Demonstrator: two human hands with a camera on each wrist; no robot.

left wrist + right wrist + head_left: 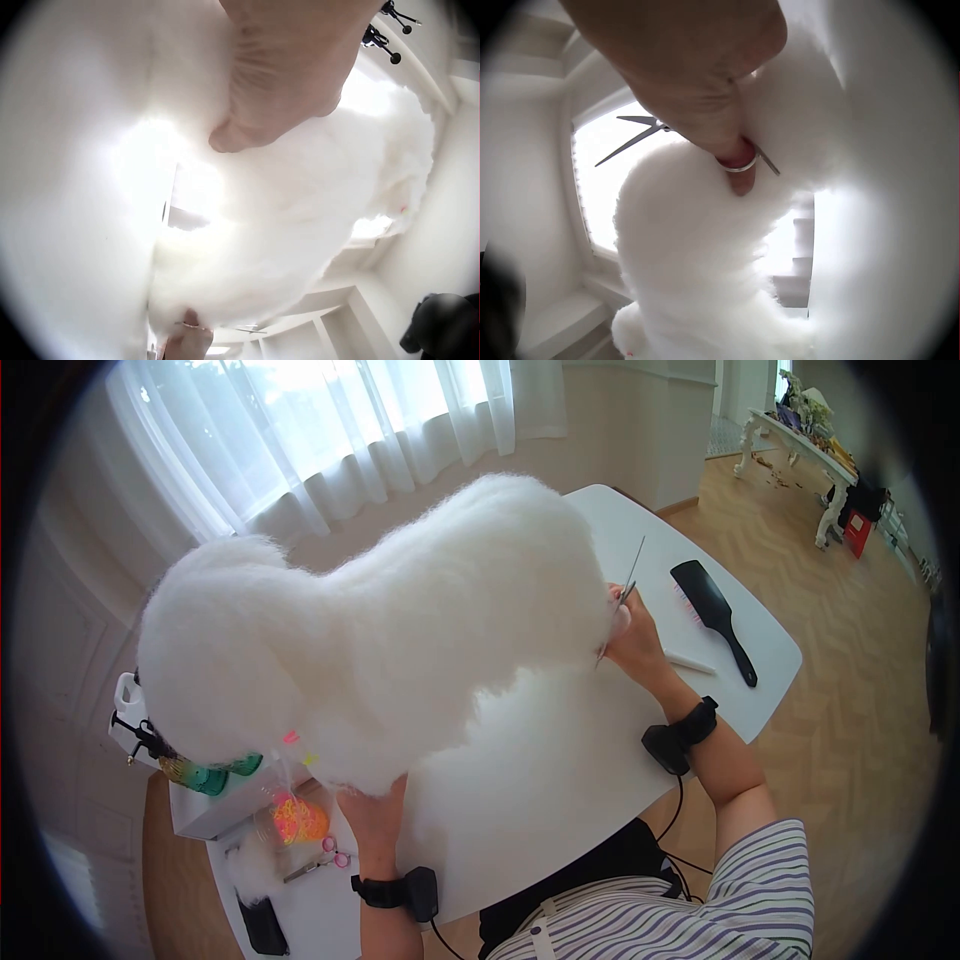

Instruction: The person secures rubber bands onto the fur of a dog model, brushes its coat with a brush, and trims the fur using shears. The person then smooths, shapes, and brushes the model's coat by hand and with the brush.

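A large white fluffy dog-shaped body [430, 600] stands on the white table [530, 780], its head end at the left. At its rear end my right hand [632, 640] holds scissors [628, 592]. In the right wrist view the thumb goes through a finger ring, and the scissors' blades [630, 146] stand spread apart beside the fur. My left hand [375, 822] is at the front underside of the body. The left wrist view has this hand [292, 82] against the fur, one fingertip showing and the other fingers hidden.
A black brush [718, 610] and a white stick [690, 662] lie at the table's right. At the left are pink-handled scissors [318, 860], a tub of coloured bands [298, 820], a fur tuft [256, 872], a black case [262, 928] and a green bottle [195, 775].
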